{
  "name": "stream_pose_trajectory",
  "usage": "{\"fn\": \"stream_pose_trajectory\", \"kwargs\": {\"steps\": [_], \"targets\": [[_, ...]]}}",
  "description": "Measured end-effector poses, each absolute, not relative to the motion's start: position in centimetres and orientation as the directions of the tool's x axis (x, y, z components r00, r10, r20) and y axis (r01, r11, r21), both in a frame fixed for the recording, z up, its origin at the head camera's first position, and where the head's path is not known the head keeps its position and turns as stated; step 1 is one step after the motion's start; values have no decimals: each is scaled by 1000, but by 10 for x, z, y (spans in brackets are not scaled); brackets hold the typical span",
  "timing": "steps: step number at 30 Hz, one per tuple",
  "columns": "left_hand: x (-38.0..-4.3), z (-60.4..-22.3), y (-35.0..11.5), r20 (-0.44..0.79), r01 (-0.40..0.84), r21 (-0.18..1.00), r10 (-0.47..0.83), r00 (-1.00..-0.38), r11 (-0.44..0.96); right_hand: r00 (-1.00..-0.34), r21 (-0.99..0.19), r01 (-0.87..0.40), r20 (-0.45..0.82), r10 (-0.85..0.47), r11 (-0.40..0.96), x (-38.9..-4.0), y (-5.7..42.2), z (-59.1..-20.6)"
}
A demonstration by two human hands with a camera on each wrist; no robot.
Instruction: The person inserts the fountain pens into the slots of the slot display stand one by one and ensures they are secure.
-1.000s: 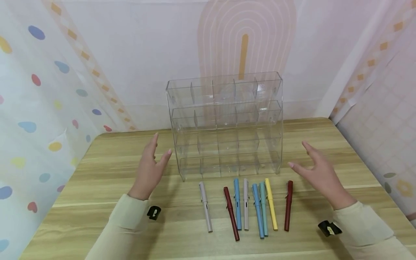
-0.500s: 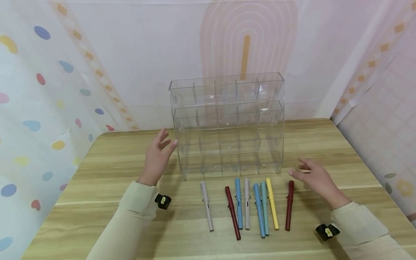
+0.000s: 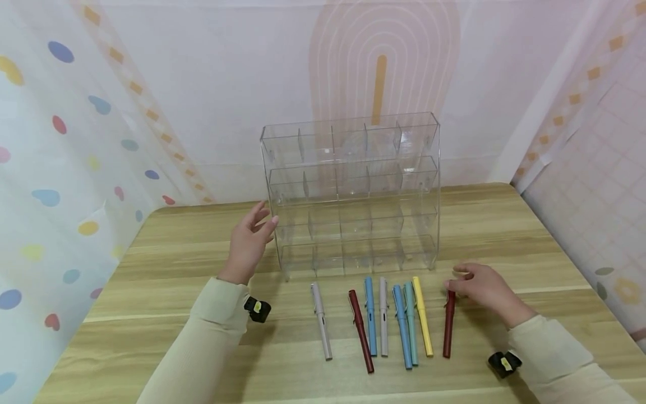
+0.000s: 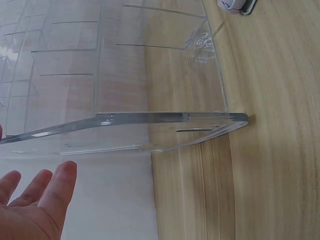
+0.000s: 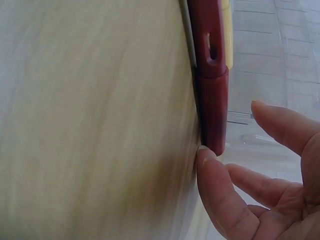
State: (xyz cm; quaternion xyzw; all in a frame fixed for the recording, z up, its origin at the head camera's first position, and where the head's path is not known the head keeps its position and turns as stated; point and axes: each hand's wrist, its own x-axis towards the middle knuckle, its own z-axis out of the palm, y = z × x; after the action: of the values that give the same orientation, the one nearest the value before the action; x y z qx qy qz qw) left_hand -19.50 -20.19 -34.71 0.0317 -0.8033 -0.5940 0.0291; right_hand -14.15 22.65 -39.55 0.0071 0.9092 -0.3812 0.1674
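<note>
A clear acrylic rack (image 3: 348, 193) with several tiers of compartments stands upright on the table. My left hand (image 3: 247, 247) is at its left side, thumb overlapping the edge in the head view. From the left wrist, the fingers (image 4: 59, 192) of that hand look spread beside the rack's side panel (image 4: 140, 118). My right hand (image 3: 487, 289) reaches the top end of the rightmost dark red pen (image 3: 448, 328), which lies on the wood. In the right wrist view one fingertip is right at the end of this pen (image 5: 214, 107), the other fingers standing apart from it.
Left of that pen, in front of the rack, lie a yellow pen (image 3: 423, 320), a teal pen (image 3: 411, 328), two blue pens, two grey pens and another dark red pen (image 3: 360, 334). Patterned cloth (image 3: 227, 84) hangs behind and at both sides of the wooden table (image 3: 166, 269).
My left hand has moved right to the rack's side. My right hand has come down and toward me, to the top of the rightmost dark red pen. The pens and rack stay put.
</note>
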Motion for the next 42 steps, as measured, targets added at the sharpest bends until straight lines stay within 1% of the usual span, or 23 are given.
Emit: {"fn": "stream_pose_trajectory", "kwargs": {"steps": [5,13,22,25,31,38,42], "targets": [[-196,-349,-201,-2,-28,955,-87,-996,296,-937,-666,147,-330,-112,732,-142,223,-397],[-198,-350,-197,-12,-41,956,-102,-995,290,-940,-680,163,-326,-96,715,-143,217,-395],[-199,-349,-196,-41,-60,978,-100,-994,198,-950,-654,152,-304,-73,741,-145,213,-395],[-200,-350,-196,-56,-72,981,-95,-994,179,-948,-671,168,-311,-69,722,-145,216,-396],[-200,-350,-193,-77,-92,983,-96,-992,160,-934,-733,228,-351,-69,641,-146,226,-399],[-199,-350,-193,-79,-94,986,-112,-991,137,-922,-835,288,-373,-99,469,-146,233,-399],[-197,-349,-194,-85,-101,985,-116,-990,140,-928,-873,280,-353,-122,399,-144,238,-397]]}}
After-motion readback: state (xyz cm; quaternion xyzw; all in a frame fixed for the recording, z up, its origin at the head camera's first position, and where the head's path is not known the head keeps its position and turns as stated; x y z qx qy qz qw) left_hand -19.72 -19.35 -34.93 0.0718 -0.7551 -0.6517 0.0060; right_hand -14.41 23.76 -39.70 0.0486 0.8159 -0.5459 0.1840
